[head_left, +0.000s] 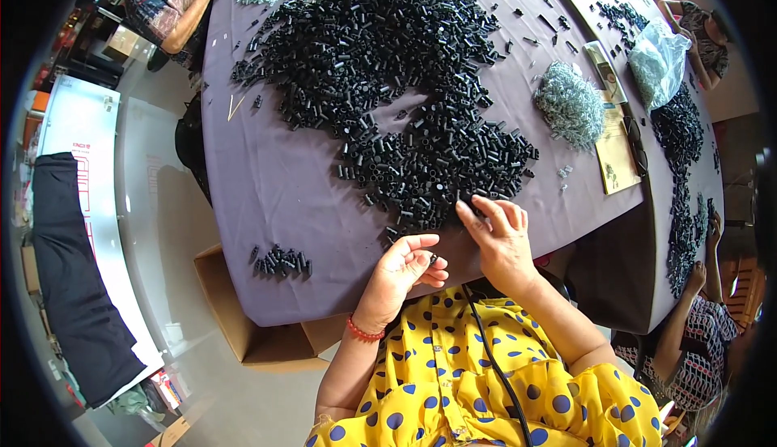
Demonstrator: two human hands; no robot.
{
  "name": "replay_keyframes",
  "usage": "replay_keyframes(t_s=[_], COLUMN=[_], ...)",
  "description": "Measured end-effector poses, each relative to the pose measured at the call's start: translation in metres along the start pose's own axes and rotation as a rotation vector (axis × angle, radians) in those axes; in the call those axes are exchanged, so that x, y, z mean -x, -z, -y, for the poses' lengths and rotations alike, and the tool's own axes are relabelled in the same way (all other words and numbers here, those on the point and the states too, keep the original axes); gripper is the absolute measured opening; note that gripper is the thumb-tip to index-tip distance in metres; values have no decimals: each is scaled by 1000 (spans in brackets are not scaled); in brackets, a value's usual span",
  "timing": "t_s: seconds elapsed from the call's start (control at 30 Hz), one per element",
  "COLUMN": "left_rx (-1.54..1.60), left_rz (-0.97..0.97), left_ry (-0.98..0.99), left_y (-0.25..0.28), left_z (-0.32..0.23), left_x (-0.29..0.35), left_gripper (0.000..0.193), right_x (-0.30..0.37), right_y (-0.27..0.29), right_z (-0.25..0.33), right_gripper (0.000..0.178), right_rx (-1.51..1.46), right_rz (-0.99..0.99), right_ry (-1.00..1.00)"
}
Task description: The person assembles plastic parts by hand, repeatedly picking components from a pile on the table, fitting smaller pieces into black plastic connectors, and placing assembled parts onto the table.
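Note:
A large heap of small black plastic tube-like pieces (388,50) covers much of the cloth-covered table before me. At the heap's near edge my right hand (506,244) reaches in, thumb and forefinger drawn together among the pieces; anything between the fingertips is too small to make out. To its left, over the table's front edge, my left hand (405,273) is closed with the forefinger stretched out. A small black plastic piece (433,258) shows between its thumb and lower fingers. A separate small group of black pieces (281,261) lies at the table's near left.
Right of the heap lies a mound of small clear or silvery parts (571,105), beside a yellow pad (619,151) and dark glasses (635,146). A cardboard box (263,350) stands below the front-left edge. Other people sit at the far left and right, beside a bulging plastic bag (657,62).

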State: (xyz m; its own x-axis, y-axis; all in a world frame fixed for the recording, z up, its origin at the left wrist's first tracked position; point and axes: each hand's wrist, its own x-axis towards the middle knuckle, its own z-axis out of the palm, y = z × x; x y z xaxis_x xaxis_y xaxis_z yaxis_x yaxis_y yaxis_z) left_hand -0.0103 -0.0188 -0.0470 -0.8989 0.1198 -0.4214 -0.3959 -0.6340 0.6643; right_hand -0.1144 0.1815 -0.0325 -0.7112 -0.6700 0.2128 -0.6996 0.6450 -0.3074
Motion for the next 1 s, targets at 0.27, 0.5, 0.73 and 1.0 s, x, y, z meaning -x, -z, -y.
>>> replay_keyframes(t_s=[0.27, 0.5, 0.73, 1.0], left_rx=[44, 45, 43, 47], left_rz=[11, 5, -4, 16], left_ry=[-6, 0, -12, 9], left_y=[3, 1, 2, 3], left_z=[0, -1, -1, 0], left_x=[-1, -1, 0, -1], left_gripper=[42, 44, 44, 45], right_x=[6, -23, -7, -37], right_y=[2, -2, 2, 10], right_z=[-8, -7, -2, -20], right_gripper=[56, 63, 60, 50], right_rx=[-120, 59, 14, -67], right_rz=[-154, -79, 43, -168], right_ry=[60, -54, 58, 83])
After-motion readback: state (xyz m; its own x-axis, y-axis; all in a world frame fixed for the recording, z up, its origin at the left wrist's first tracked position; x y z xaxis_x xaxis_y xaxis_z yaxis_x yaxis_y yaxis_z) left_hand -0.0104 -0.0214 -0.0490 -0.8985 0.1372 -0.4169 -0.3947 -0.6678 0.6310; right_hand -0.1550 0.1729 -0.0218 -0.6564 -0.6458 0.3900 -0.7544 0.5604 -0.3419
